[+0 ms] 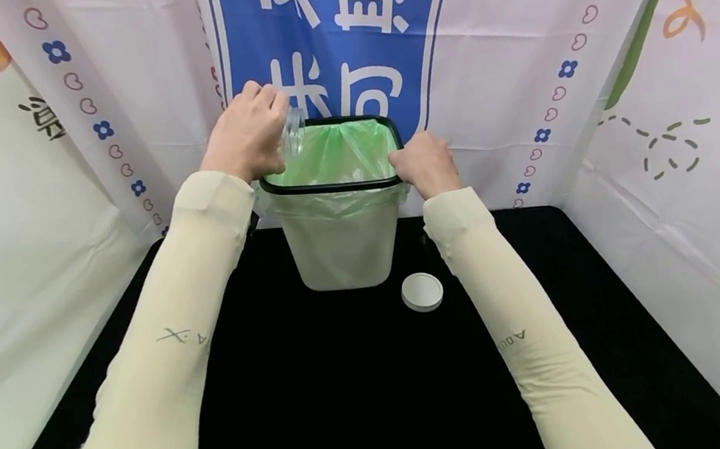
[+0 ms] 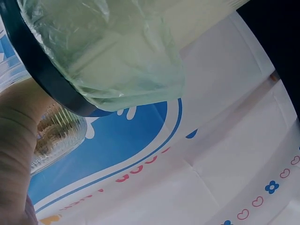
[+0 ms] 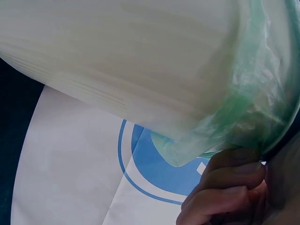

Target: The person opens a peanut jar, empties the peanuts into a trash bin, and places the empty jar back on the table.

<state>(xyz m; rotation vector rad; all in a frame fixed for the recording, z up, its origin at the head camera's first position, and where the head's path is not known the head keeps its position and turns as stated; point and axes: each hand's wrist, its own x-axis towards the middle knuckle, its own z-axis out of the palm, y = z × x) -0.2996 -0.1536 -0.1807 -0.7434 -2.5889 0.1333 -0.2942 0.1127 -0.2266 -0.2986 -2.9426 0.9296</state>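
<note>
A pale trash bin [image 1: 344,248] with a black rim [image 1: 336,186] stands at the back of the table, lined with a green plastic bag [image 1: 345,148] folded over its edge. My left hand [image 1: 249,130] holds a clear jar [image 1: 293,134], tilted with its mouth toward the bin's opening at the left rim. Brown crumbly stuff [image 2: 49,129] shows through the ribbed jar wall in the left wrist view. At the right rim, my right hand [image 1: 426,161] grips the bin's edge and the bag. Its curled fingers [image 3: 225,197] lie against the folded bag in the right wrist view.
A round white lid [image 1: 422,292] lies on the black tabletop [image 1: 352,388], to the right of the bin's foot. Printed cloth walls [image 1: 490,76] stand close behind the bin and along both sides of the table.
</note>
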